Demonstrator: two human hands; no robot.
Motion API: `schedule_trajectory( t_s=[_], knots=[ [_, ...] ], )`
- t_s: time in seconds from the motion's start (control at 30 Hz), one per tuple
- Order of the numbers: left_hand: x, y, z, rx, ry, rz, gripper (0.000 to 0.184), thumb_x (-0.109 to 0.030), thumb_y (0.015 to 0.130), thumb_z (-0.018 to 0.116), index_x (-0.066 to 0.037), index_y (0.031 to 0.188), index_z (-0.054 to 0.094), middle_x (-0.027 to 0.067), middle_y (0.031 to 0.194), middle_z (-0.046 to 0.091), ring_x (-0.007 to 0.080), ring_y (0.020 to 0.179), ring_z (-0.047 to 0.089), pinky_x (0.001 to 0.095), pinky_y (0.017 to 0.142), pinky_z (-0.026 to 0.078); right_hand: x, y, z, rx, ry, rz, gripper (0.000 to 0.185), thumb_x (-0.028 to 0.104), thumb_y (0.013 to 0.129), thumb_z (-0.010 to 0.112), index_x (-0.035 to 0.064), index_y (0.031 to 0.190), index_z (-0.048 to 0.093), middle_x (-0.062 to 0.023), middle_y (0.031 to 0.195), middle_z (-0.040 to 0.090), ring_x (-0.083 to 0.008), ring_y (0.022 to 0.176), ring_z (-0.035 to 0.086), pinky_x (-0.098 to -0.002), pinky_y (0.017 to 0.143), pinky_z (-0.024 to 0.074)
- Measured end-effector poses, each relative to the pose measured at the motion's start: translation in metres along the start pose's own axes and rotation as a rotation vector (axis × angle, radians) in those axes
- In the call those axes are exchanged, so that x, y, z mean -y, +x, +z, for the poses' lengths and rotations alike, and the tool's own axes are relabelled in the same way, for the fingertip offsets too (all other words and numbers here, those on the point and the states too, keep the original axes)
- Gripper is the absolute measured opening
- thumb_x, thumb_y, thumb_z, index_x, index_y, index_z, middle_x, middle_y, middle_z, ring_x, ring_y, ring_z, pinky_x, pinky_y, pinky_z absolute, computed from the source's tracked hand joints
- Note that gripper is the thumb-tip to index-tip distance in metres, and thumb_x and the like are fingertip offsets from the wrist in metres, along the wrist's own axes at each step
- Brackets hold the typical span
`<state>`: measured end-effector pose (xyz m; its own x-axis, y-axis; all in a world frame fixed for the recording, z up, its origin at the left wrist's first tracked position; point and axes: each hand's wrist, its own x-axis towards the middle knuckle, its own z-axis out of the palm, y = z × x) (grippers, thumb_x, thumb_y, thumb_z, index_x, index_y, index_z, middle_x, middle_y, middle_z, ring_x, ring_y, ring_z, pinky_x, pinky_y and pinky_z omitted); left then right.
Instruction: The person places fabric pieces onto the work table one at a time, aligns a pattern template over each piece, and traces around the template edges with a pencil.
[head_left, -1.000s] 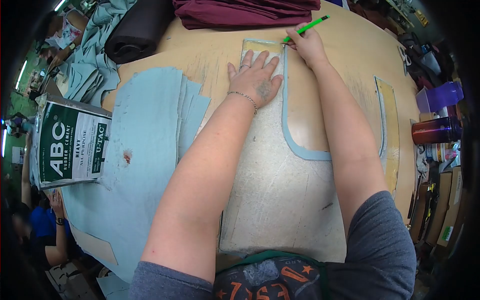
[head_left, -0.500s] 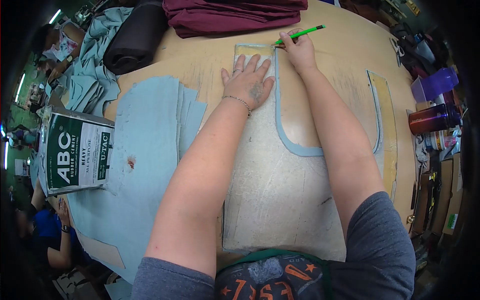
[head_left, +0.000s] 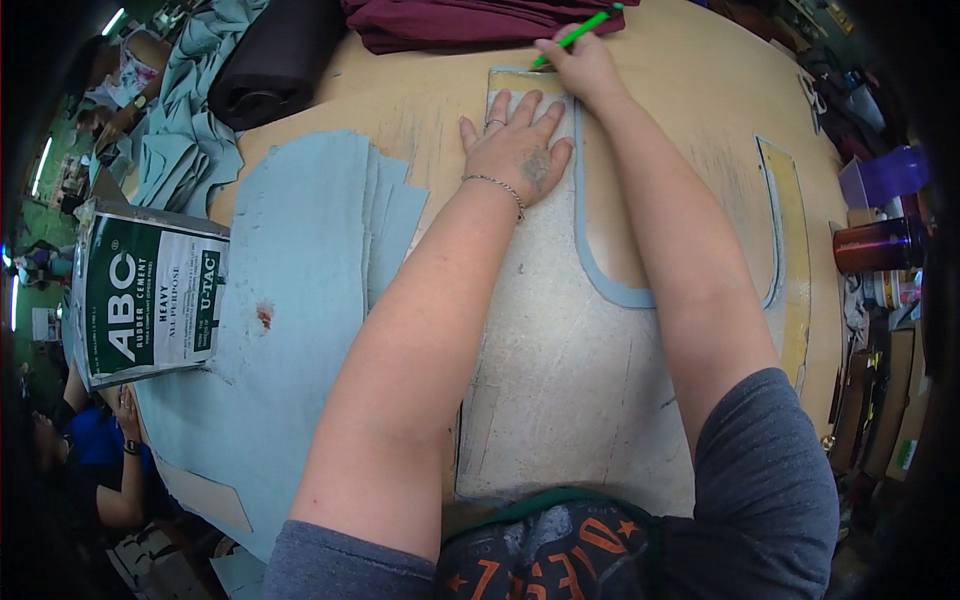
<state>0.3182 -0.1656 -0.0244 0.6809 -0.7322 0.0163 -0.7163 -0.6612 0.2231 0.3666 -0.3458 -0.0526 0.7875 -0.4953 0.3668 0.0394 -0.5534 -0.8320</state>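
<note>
A large grey pattern template [head_left: 550, 380] with a deep U-shaped cutout and yellowish end strips lies on the table in front of me. Light blue material [head_left: 585, 262] shows along the cutout's edge beneath it. My left hand [head_left: 515, 150] presses flat on the template's narrow upper arm, fingers spread. In my right hand [head_left: 588, 72] is a green pencil [head_left: 578, 36], its tip at the template's top edge and its other end pointing up and right.
Stacked light blue sheets [head_left: 300, 240] lie to the left, with a rubber cement can [head_left: 150, 295] on them. A black roll [head_left: 275, 70] and folded maroon fabric [head_left: 440, 22] are at the back. A dark tumbler [head_left: 875, 245] stands at right. Another person [head_left: 105, 450] sits at lower left.
The pencil in my right hand has moved from the arm's upper right corner leftward along its top edge. My left hand stays on the template. The whole view has shifted slightly.
</note>
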Motion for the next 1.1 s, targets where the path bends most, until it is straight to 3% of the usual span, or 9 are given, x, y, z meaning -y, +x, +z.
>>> schedule_trajectory(
  t_s=[0.2, 0.33, 0.43, 0.47, 0.7, 0.9, 1.1],
  knots=[
    [-0.001, 0.001, -0.002, 0.008, -0.011, -0.007, 0.049, -0.044, 0.087, 0.034, -0.029, 0.133, 0.030, -0.0017, 0.142, 0.021, 0.0208, 0.132, 0.013, 0.0579, 0.101, 0.013, -0.018, -0.032, -0.047, -0.221, 0.167, 0.108, 0.026, 0.026, 0.077, 0.063, 0.0015, 0.084, 0.055, -0.0092, 0.072, 0.062, -0.0173, 0.067, 0.059, -0.0297, 0.063, 0.0461],
    [-0.002, 0.000, -0.005, 0.041, -0.012, -0.008, 0.049, -0.043, 0.087, 0.033, -0.028, 0.133, 0.029, -0.0013, 0.142, 0.020, 0.0226, 0.132, 0.012, 0.0576, 0.102, 0.011, 0.006, -0.048, -0.041, -0.237, 0.002, 0.047, 0.025, 0.024, 0.080, 0.062, 0.0013, 0.081, 0.052, -0.0053, 0.067, 0.060, -0.0109, 0.062, 0.055, -0.0248, 0.059, 0.0442],
    [-0.002, 0.001, -0.003, 0.022, -0.003, -0.005, 0.049, -0.043, 0.087, 0.033, -0.028, 0.133, 0.030, -0.0015, 0.142, 0.020, 0.0220, 0.132, 0.013, 0.0586, 0.101, 0.012, 0.017, -0.057, -0.040, -0.163, -0.175, -0.037, 0.025, 0.026, 0.079, 0.063, 0.0031, 0.081, 0.054, -0.0057, 0.067, 0.060, -0.0127, 0.060, 0.056, -0.0251, 0.058, 0.0444],
    [-0.002, 0.001, -0.002, 0.008, -0.001, -0.007, 0.049, -0.044, 0.087, 0.033, -0.029, 0.133, 0.030, -0.0017, 0.142, 0.021, 0.0213, 0.132, 0.013, 0.0591, 0.100, 0.013, 0.026, -0.064, -0.039, -0.149, -0.222, -0.073, 0.020, 0.026, 0.077, 0.062, 0.0083, 0.083, 0.054, -0.0126, 0.071, 0.059, -0.0308, 0.066, 0.058, -0.0361, 0.060, 0.0465],
    [-0.001, 0.000, -0.002, 0.022, -0.006, -0.010, 0.049, -0.044, 0.087, 0.033, -0.029, 0.133, 0.030, -0.0025, 0.142, 0.020, 0.0221, 0.132, 0.013, 0.0592, 0.100, 0.013, 0.062, -0.140, -0.044, -0.087, -0.306, -0.445, 0.014, 0.013, 0.074, 0.062, 0.0060, 0.076, 0.050, -0.0118, 0.075, 0.055, -0.0303, 0.071, 0.054, -0.0369, 0.063, 0.0448],
    [0.000, 0.002, 0.002, -0.014, 0.035, -0.011, 0.049, -0.045, 0.086, 0.034, -0.029, 0.132, 0.031, -0.0028, 0.142, 0.021, 0.0221, 0.131, 0.015, 0.0604, 0.099, 0.014, 0.097, -0.207, -0.064, 0.067, -0.162, -0.455, 0.016, 0.008, 0.073, 0.062, 0.0050, 0.079, 0.048, -0.0113, 0.073, 0.053, -0.0282, 0.070, 0.053, -0.0357, 0.063, 0.0441],
    [-0.004, 0.004, 0.000, 0.012, 0.086, -0.015, 0.049, -0.046, 0.086, 0.035, -0.029, 0.132, 0.031, -0.0029, 0.142, 0.021, 0.0224, 0.131, 0.015, 0.0604, 0.099, 0.015, 0.110, -0.257, -0.095, 0.147, -0.082, -0.218, 0.018, 0.011, 0.075, 0.062, 0.0049, 0.076, 0.046, -0.0108, 0.070, 0.052, -0.0273, 0.066, 0.052, -0.0346, 0.060, 0.0435]
  ],
)
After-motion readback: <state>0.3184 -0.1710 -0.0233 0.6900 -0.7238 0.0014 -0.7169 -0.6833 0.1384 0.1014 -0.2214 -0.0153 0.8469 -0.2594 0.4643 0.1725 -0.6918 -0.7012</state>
